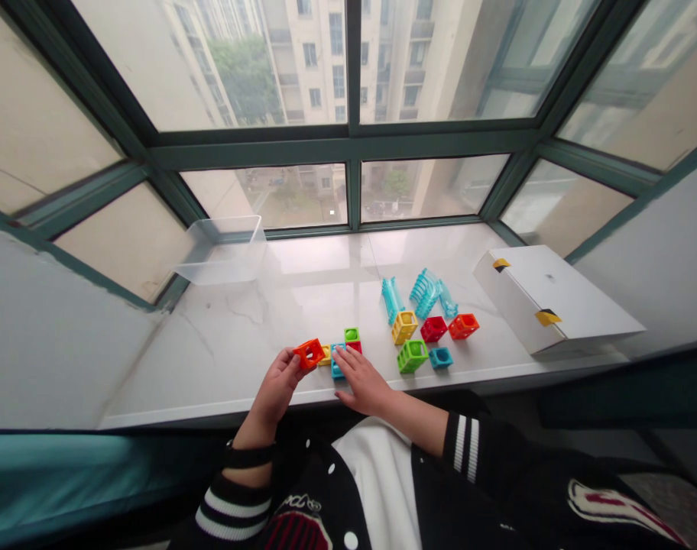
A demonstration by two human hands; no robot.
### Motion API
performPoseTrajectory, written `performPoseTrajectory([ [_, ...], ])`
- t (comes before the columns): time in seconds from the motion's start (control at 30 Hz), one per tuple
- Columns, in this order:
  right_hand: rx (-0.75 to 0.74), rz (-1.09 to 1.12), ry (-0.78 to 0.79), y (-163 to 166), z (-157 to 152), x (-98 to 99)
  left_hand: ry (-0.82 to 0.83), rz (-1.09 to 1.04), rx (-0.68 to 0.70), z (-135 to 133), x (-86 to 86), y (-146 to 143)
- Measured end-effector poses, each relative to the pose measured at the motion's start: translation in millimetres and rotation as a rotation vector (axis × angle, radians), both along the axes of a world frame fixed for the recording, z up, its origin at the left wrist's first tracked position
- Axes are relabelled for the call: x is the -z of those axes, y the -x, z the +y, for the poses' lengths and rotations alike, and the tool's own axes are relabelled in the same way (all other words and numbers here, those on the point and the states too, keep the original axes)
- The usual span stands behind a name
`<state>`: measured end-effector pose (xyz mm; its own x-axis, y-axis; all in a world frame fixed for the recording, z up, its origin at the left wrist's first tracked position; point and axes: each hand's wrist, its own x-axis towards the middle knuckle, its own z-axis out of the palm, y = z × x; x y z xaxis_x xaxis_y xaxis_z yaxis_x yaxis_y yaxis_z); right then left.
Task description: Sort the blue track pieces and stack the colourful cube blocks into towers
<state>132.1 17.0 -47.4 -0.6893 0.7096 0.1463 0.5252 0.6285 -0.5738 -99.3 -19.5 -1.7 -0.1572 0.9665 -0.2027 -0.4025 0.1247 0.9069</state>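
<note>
My left hand pinches an orange openwork cube block by its left side, just above the sill. Close against it on the right is a yellow block, partly covered. My right hand lies over a blue block, fingers on its top and thumb on the near side. Behind those fingers, a green block and a red block show in part. Whether these blocks are joined together I cannot tell.
Right of my hands stand loose blocks: yellow, red, orange, green and blue. Behind them lie clear blue track pieces. A clear plastic bin is at left, a white box at right.
</note>
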Motion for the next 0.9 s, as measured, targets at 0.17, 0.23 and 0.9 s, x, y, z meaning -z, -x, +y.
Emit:
performPoseTrajectory([
  [0.17, 0.094, 0.397, 0.044, 1.5, -1.3, -43.4, -0.002, -0.026, 0.039, 0.6, -5.4, -14.0],
  [0.23, 0.122, 0.486, 0.079, 2.0, -3.1, -58.4, -0.006, -0.025, 0.058, 0.6, -7.3, -21.0],
  [0.9, 0.288, 0.832, 0.377, -12.6, 1.2, -93.3, -0.144, 0.193, 0.208, -6.5, -51.9, -59.6],
])
